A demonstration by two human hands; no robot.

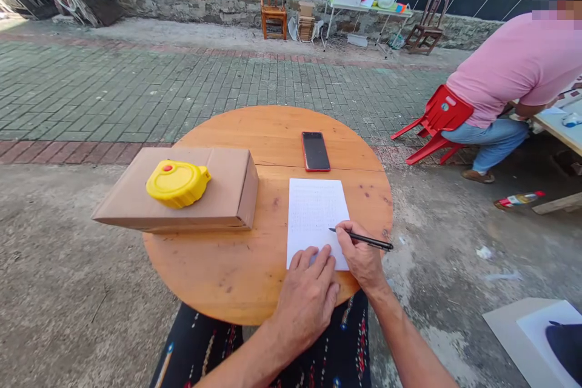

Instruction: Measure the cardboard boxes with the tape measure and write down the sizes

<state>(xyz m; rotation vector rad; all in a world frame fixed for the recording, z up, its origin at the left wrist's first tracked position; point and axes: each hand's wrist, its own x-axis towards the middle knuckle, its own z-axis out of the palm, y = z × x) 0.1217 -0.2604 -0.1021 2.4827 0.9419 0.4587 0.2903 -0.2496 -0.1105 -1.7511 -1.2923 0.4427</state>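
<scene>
A sheet of white paper (313, 203) lies near the front right of a round wooden table (218, 260), with rows of small faint writing on its upper part. My left hand (310, 286) rests flat on the sheet's lower edge, fingers stretched out. Between the fingers of my right hand (364, 257) is a black pen (370, 240), its tip at the paper around the end of the writing. Beyond the sheet lies a phone (315, 151) with a dark screen and a red edge.
On the table's left sits a cardboard box (218, 194) bearing a yellow tape-measure-like case (175, 183). At right a person in a pink shirt (513, 66) sits on a red chair (441, 115); a bottle (518, 199) lies on the ground. A cluttered folding table (327, 3) stands by the wall.
</scene>
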